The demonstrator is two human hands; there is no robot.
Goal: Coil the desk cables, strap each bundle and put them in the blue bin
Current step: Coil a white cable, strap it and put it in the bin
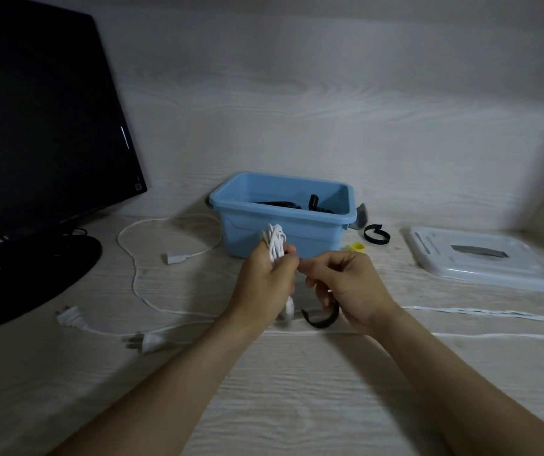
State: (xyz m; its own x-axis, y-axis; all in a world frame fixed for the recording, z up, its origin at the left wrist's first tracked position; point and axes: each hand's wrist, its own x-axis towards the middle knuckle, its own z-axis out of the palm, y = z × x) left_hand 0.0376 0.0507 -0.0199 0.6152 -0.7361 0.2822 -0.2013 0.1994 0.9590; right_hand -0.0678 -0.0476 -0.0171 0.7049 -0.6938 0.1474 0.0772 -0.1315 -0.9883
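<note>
- While the left hand (265, 284) grips a coiled white cable (274, 245), the right hand (346, 287) pinches a black strap (321, 319).
- Behind them stands the blue bin (283, 225), black cables (283, 204) inside.

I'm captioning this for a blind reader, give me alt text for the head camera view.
The left hand grips a coiled white cable while the right hand holds a black strap beside it, over a pale desk. Behind sits a blue bin; a monitor stands left.
</note>
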